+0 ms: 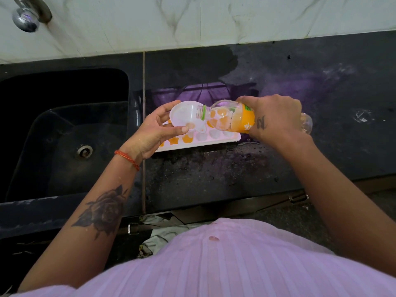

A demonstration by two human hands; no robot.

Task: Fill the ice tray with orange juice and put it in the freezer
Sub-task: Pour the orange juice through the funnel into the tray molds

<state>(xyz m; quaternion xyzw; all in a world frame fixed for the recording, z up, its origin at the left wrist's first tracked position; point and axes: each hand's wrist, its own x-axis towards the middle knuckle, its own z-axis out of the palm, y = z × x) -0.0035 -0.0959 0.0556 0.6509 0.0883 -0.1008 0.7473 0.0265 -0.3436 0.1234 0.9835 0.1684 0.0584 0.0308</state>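
Ice tray (214,137) half hidden beneath funnel (184,116), bottle (229,117), both hands.

We are looking down on a black stone countertop (300,159), speckled and wet in patches, with a purple sheen across its middle. A dark sink (64,133) is set into its left part, a metal drain (85,151) at the bottom. Directly on the counter, near the sink's edge, lies a white ice tray (205,137); several of its moulds hold orange juice, others look unfilled.
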